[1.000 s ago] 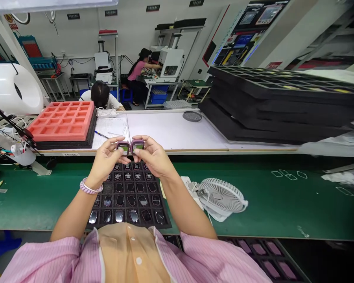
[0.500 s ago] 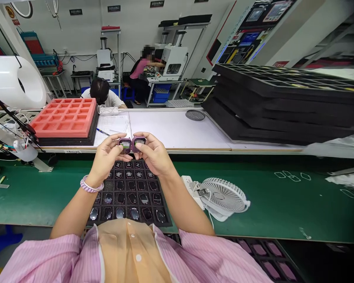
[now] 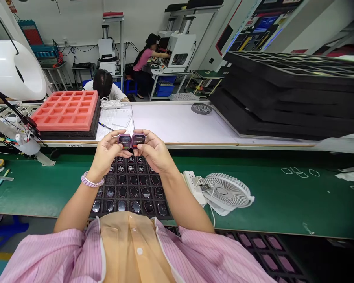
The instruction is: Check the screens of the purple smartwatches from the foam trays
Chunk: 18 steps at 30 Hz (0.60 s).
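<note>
My left hand point(image 3: 108, 151) pinches a small smartwatch body point(image 3: 124, 141) with a purple frame and a dark screen. A matching smartwatch body point(image 3: 138, 139) is held by my right hand point(image 3: 155, 152), its thumb at the lower edge of the screen. Side by side, the two watch bodies are nearly or just touching, screens facing me. Small coloured marks show low on both screens. Below my hands, a black foam tray point(image 3: 113, 179) holds rows of similar dark, glossy watch-shaped pieces; my forearms cover part of its sides.
A white fan point(image 3: 227, 190) and a power strip point(image 3: 193, 186) lie right of the tray. On the raised shelf are a pink foam tray point(image 3: 66, 112), papers point(image 3: 115, 118), a black coil point(image 3: 201, 108) and stacked black trays point(image 3: 289, 102). Two people work beyond.
The screens showed a greenish patch before; now they look dark with small reddish marks. My thumbs have shifted slightly lower on the watch bodies. The whole view has tilted down a little.
</note>
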Each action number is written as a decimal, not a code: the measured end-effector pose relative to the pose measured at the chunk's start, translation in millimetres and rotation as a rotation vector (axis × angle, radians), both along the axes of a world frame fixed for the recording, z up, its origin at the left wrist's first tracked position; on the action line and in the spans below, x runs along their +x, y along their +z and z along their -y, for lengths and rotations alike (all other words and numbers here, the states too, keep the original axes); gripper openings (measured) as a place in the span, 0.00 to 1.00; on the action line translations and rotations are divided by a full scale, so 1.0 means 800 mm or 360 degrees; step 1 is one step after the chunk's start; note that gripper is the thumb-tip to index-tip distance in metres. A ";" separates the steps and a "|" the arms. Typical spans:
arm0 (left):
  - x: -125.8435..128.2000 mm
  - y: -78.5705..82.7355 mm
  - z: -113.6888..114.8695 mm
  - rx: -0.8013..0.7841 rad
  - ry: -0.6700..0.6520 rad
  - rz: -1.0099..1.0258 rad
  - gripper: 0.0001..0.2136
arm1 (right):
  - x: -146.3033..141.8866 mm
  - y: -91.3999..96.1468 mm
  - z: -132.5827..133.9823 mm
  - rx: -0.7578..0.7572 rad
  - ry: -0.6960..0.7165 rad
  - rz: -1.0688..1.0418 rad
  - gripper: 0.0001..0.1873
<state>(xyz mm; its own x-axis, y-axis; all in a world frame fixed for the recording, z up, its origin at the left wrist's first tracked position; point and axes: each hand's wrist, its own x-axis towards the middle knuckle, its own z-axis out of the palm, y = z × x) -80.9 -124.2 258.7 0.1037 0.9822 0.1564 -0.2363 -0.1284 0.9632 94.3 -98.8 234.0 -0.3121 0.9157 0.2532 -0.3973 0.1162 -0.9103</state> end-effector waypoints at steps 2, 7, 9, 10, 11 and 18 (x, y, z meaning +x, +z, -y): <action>0.001 0.000 0.000 0.0022 0.0019 -0.0026 0.24 | 0.000 -0.001 -0.001 0.0012 0.0013 0.0005 0.23; 0.001 -0.002 0.000 0.0035 0.0091 -0.0043 0.23 | -0.001 -0.005 -0.001 0.0081 0.0015 0.0051 0.24; -0.001 -0.002 0.001 0.0031 0.0078 -0.0035 0.23 | -0.002 -0.005 -0.001 0.0087 0.0031 0.0057 0.23; -0.002 -0.002 0.001 0.0031 0.0073 -0.0035 0.23 | -0.002 -0.005 -0.001 0.0085 0.0039 0.0053 0.23; -0.003 -0.002 0.000 0.0032 0.0068 -0.0040 0.22 | -0.003 -0.006 -0.001 0.0080 0.0044 0.0046 0.23; -0.006 0.009 0.013 0.0178 0.0118 -0.0102 0.24 | 0.000 -0.001 0.006 0.0051 0.0030 0.0052 0.27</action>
<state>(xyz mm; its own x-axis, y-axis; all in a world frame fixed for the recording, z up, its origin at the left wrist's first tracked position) -85.9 -134.4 265.6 0.0447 0.9644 0.2605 -0.1604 -0.2504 0.9548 94.3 -103.5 233.4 -0.3375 0.9012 0.2718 -0.3701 0.1385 -0.9186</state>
